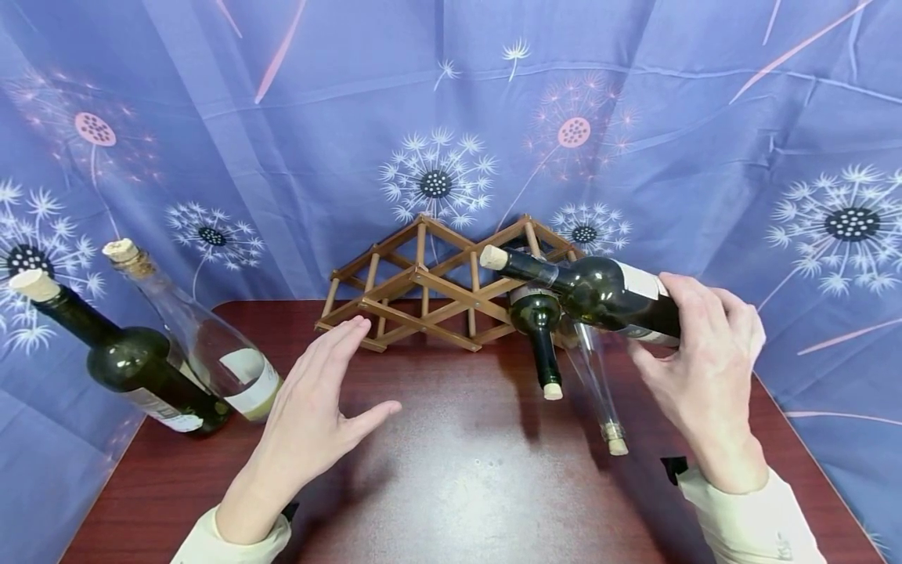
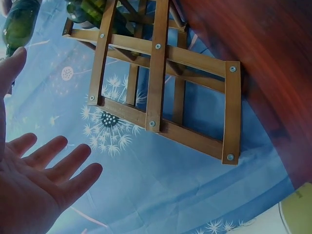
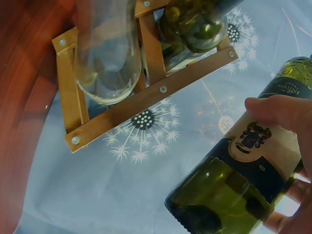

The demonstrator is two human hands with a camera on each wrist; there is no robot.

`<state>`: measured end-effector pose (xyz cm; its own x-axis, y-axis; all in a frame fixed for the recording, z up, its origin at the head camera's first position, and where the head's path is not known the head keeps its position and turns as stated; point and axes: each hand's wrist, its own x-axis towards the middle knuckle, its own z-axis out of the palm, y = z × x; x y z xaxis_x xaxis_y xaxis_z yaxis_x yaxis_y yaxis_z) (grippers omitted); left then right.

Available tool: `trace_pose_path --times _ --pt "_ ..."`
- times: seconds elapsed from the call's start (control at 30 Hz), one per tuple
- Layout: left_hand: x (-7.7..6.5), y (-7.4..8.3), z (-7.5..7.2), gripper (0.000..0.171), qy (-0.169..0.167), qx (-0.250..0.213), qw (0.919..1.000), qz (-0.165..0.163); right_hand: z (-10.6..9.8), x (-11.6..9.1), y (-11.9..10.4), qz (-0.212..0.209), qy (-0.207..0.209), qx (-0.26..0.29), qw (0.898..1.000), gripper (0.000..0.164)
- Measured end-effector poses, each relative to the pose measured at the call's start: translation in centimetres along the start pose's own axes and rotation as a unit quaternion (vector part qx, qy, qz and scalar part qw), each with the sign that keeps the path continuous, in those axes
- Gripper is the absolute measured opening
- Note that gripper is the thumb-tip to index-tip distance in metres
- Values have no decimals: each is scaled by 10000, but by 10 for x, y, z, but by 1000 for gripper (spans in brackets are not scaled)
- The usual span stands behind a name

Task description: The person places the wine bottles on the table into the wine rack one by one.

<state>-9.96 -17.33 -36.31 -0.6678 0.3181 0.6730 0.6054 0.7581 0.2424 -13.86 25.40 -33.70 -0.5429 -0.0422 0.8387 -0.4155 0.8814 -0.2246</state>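
My right hand [image 1: 712,360] grips a dark green wine bottle [image 1: 599,290] by its lower body, neck and cork toward the left. In the right wrist view, thumb and fingers lie around the cream label of this bottle [image 3: 239,165]. The bottle is raised over the right end of a wooden wine rack [image 1: 418,273]. Another green bottle [image 1: 541,325] and a clear bottle [image 1: 593,376] lie in that end, corks toward me. My left hand [image 1: 310,415] holds nothing, its fingers straight and thumb spread, near the rack's left front corner.
At the left of the table [image 1: 458,446] stand a corked green bottle [image 1: 134,360] and a corked clear bottle [image 1: 204,337]. A blue curtain [image 1: 338,141] with dandelion prints hangs close behind the rack and along both sides.
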Motion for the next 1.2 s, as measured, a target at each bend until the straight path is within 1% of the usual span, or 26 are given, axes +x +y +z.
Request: trace_pose_path --times 0.33,0.53,0.7,0.9,1.07,1.2 --pt "1 4 -1 103 57 -31 10000 -58 4 3 -19 -466 72 -162 9988 71" --pt "7 8 -3 101 288 -102 9994 129 5 4 -32 -677 115 -161 9975 71" --pt "12 10 -4 99 326 -71 9992 218 7 5 -41 -853 199 -139 9961 70" --pt "21 16 -4 98 554 -213 9970 499 11 5 -50 -1038 127 -171 9944 69" --pt "23 20 -5 97 555 -217 9963 621 13 6 -58 -1199 89 -207 9925 67" --pt "25 23 -4 96 566 -201 9957 711 15 5 -64 -1320 2 -244 9910 71"
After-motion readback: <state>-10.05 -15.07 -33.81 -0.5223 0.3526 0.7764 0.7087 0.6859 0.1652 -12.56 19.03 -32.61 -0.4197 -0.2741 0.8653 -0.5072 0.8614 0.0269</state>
